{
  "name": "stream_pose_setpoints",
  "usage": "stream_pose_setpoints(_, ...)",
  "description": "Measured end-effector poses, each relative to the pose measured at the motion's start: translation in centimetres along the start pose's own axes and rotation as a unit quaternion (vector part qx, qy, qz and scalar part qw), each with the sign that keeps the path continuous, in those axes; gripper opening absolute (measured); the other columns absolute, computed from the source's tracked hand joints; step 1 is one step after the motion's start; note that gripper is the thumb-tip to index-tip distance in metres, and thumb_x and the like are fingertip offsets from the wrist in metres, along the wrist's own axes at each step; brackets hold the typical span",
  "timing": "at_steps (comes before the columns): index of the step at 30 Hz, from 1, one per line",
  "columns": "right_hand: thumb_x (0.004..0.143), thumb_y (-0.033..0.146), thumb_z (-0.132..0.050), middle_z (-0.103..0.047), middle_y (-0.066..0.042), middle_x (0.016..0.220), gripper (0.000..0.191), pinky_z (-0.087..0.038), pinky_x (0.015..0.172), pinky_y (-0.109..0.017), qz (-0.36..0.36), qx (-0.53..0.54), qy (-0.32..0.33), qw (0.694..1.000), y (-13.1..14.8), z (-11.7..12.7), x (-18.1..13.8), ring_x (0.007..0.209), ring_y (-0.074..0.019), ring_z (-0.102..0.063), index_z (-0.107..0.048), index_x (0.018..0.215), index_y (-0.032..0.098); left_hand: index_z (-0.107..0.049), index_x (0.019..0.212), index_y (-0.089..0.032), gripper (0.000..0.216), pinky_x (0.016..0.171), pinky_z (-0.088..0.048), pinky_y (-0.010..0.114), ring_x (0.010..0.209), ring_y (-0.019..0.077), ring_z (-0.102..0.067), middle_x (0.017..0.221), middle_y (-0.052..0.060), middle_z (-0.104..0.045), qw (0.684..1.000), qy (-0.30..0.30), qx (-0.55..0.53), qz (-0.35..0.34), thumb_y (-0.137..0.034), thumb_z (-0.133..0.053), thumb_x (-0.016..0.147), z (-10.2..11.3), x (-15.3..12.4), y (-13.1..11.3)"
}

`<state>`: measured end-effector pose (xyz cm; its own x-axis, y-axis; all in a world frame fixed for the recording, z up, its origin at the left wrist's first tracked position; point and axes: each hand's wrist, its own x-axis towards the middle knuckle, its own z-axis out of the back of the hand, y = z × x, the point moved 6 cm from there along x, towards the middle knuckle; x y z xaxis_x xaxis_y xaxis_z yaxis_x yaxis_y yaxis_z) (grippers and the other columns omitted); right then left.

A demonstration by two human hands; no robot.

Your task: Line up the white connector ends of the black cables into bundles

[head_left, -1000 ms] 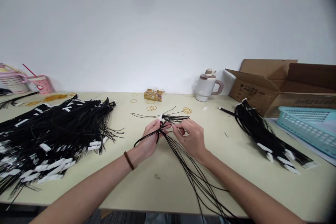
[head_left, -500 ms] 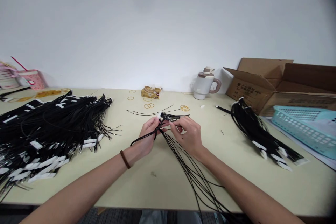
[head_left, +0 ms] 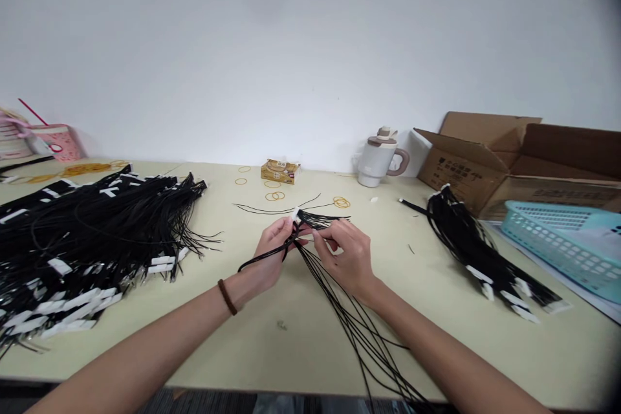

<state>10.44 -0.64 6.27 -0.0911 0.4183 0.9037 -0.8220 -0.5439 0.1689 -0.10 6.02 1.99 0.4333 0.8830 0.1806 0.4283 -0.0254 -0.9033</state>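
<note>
My left hand (head_left: 272, 252) is closed around a thin bundle of black cords (head_left: 339, 301) near its top end, where a small white tag shows. My right hand (head_left: 343, 251) pinches the same bundle just to the right, fingers curled onto the cords. The cord tips fan out beyond my fingers towards the wall. The long tails run down across the table towards me and off its front edge. A dark band sits on my left wrist.
A large heap of black cords with white tags (head_left: 87, 239) fills the table's left. A smaller bunch (head_left: 478, 249) lies at the right beside a turquoise basket (head_left: 567, 239) and an open cardboard box (head_left: 509, 158). Rubber bands (head_left: 342, 202), a small yellow box (head_left: 280, 171) and a mug (head_left: 377, 156) sit behind.
My hands have stayed together on the bundle, with only small finger shifts. The view has drifted slightly.
</note>
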Motion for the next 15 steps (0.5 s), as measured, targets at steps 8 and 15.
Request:
stream_pose_setpoints(8, 0.082, 0.018, -0.049, -0.038, 0.004, 0.051, 0.020, -0.028, 0.051, -0.025, 0.003, -0.009, 0.012, 1.000, 0.22, -0.15, 0.11, 0.052, -0.0103, -0.034, -0.047, 0.062, 0.019, -0.061, 0.082, -0.016, 0.022, 0.073, -0.044, 0.027, 0.083, 0.0163, -0.057, 0.089, 0.006, -0.064, 1.000, -0.018, 0.003, 0.002, -0.037, -0.054, 0.077, 0.11, 0.02, -0.12)
stream_pose_setpoints(15, 0.086, 0.017, -0.042, -0.046, 0.001, 0.058, 0.019, -0.030, 0.055, -0.025, 0.024, -0.050, 0.044, 0.997, 0.53, -0.45, 0.08, 0.057, -0.0119, -0.037, -0.050, 0.070, 0.018, -0.060, 0.080, -0.016, 0.020, 0.074, -0.044, 0.028, 0.082, 0.0171, -0.058, 0.086, 0.006, -0.064, 1.000, -0.014, -0.007, -0.007, -0.035, -0.056, 0.076, 0.18, 0.13, -0.33)
